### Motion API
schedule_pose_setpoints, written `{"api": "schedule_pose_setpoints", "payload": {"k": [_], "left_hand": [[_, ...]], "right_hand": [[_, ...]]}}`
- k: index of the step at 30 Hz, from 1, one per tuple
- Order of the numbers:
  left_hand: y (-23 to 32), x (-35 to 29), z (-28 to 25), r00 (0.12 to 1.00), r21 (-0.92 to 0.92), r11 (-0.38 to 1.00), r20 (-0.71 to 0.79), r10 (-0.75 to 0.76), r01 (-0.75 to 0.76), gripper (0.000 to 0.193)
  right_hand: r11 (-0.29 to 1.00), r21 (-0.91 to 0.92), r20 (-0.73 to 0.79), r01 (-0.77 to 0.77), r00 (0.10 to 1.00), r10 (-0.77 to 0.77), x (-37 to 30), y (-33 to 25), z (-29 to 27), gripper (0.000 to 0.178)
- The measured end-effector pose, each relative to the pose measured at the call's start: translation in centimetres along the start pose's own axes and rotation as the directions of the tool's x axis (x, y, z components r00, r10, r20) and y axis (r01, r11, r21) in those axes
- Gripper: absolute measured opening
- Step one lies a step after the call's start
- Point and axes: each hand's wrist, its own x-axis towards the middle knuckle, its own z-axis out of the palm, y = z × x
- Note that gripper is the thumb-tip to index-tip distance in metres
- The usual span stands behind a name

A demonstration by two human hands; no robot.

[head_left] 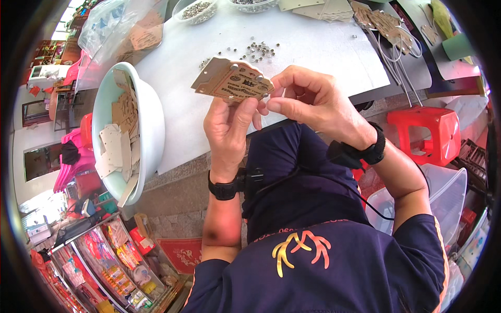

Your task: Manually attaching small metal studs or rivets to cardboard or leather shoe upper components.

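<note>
My left hand (pixel 229 128) grips a brown printed cardboard card (pixel 235 81) from below, thumb on its face, above the near part of the white table (pixel 323 57). The card is tilted and has a scalloped upper edge; small shiny bits show along its edges. At its right corner my right hand (pixel 313 99) is closed in a pinch, thumb and index finger close to the card. What sits between those fingertips is too small to make out. Beyond the card lie several small metal rings (pixel 261 50), scattered in a loose pile.
Left of my hands stands a pale basin (pixel 151 130) full of cardboard cards (pixel 117 146). Two clear tubs (pixel 194 11) of small metal parts and flat card stacks (pixel 318 9) line the far side. White cords (pixel 399 68) hang at right, near a red stool (pixel 425 130).
</note>
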Motion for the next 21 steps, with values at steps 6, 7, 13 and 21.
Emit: {"api": "schedule_pose_setpoints", "payload": {"k": [6, 7, 13, 21], "left_hand": [[0.4, 0.0, -0.1, 0.999, -0.021, 0.999, 0.017, -0.039, 0.039, 0.020], [0.2, 0.1, 0.0, 0.999, -0.021, 0.999, 0.028, -0.032, 0.033, 0.022], [0.3, 1.0, 0.1, 0.998, -0.001, 0.999, 0.051, -0.034, 0.034, 0.022], [1.9, 0.3, 0.0, 0.968, 0.089, 0.972, 0.107, -0.227, 0.218, 0.024]], "right_hand": [[0.985, -0.135, -0.063, 0.104, 0.992, -0.114, 0.3, 0.0, 0.6, 0.017], [0.952, -0.225, -0.065, 0.207, 0.972, -0.227, 0.4, 0.2, 0.4, 0.016], [0.795, -0.454, 0.066, 0.403, 0.905, -0.421, 0.8, -0.8, -0.9, 0.013], [0.818, -0.488, 0.153, 0.305, 0.952, -0.263, 1.1, -3.9, -3.1, 0.012]]}}
